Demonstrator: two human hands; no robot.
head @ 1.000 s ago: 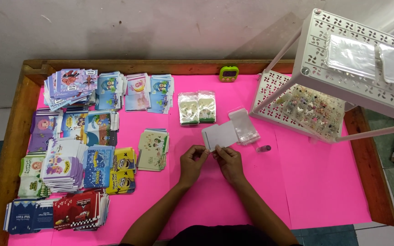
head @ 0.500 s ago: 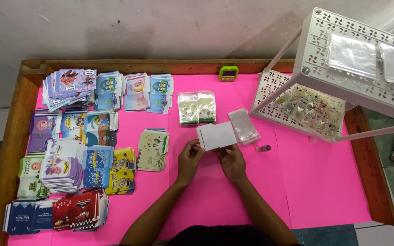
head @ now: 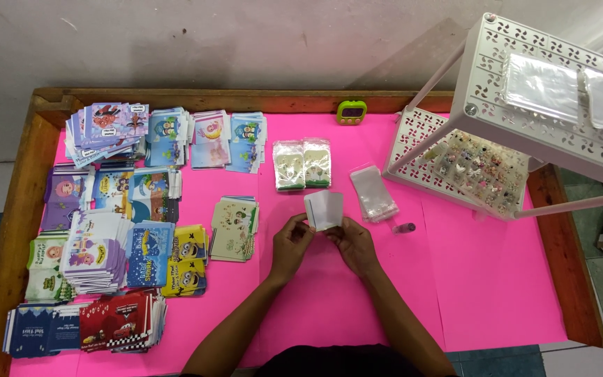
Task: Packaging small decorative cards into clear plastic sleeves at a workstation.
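Head view: left hand (head: 292,241) and right hand (head: 354,242) pinch a white card (head: 324,209); loose grip could drop it.

A small home packing workshop. Stacks of printed envelopes (head: 116,230) cover a pink-topped wooden table (head: 497,279). A white plastic rack (head: 525,112) holds trinkets.

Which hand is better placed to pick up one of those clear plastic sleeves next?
Probably the right hand. The pile of clear sleeves lies just up and to its right, while the left hand sits on the far side of the white card that both hands hold, and would have to cross over it.
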